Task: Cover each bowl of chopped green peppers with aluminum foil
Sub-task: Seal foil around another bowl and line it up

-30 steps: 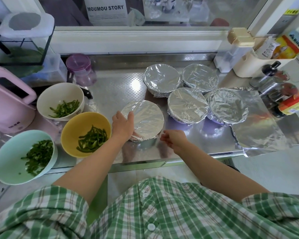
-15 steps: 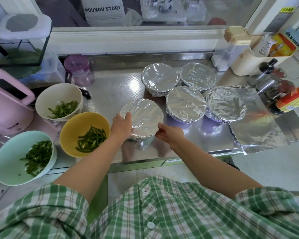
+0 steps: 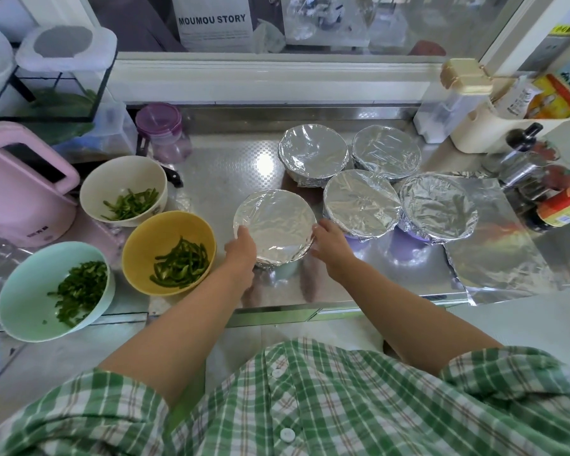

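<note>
A foil-covered bowl [image 3: 275, 222] stands at the front middle of the steel counter [image 3: 224, 159]. My left hand [image 3: 241, 250] grips its left rim and my right hand [image 3: 330, 248] grips its right rim, fingers curled against the foil edge. Behind and to the right stand several more foil-covered bowls, the nearest [image 3: 361, 200] almost touching my right hand. Three uncovered bowls with chopped green peppers sit at the left: a white one [image 3: 93, 189], a yellow one [image 3: 137, 245] and a mint one [image 3: 17, 291].
A loose foil sheet [image 3: 497, 255] lies at the right, partly under one covered bowl. A pink kettle [image 3: 17, 192] and a purple-lidded jar [image 3: 162, 133] stand at the left. Bottles [image 3: 520, 159] and a cream container [image 3: 484, 126] crowd the back right.
My right hand has come in from the front and closed on the bowl's right rim. My left hand slid a little down the left rim.
</note>
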`<state>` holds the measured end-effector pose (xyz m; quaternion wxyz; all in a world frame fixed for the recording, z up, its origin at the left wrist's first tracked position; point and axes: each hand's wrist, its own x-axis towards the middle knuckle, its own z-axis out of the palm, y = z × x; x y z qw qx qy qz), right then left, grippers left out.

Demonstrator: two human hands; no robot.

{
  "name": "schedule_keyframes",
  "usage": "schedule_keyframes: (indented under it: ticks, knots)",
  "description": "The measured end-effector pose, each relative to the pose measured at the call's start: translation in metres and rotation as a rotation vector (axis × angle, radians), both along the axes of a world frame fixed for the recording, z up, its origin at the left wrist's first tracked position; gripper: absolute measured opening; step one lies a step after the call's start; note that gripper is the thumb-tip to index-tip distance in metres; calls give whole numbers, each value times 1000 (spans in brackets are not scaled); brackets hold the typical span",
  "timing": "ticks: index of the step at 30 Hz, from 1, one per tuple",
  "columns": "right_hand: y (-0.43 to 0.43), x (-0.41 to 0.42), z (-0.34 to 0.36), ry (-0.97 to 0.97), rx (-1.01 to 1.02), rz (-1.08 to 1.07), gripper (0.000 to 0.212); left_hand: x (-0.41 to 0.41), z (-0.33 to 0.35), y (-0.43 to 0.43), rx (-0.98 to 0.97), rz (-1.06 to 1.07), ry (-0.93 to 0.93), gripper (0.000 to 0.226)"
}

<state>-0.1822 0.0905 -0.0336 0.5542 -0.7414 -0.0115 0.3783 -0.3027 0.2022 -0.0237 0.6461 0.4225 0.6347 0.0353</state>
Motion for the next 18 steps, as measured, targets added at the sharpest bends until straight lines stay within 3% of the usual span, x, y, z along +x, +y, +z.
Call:
schedule_keyframes:
  ticks: [2, 4, 8, 12, 18]
  knots:
    - [0, -3, -1, 45, -22, -32, 19, -1, 2, -6, -228, 171, -143, 49]
    - [-3, -7, -7, 80, -53, -29, 17, -4, -1, -5, -313, 264, -242, 45]
    - [-10, -11, -7, 156, -62, 18, 3, -11, -10, 4, -254, 317, -221, 48]
    - [-4, -9, -5, 175, 5, 44, 32, -11, -13, 7, -213, 348, -244, 34]
    - [2, -9, -1, 234, 36, 39, 23, -6, -15, 7, -152, 369, -306, 33]
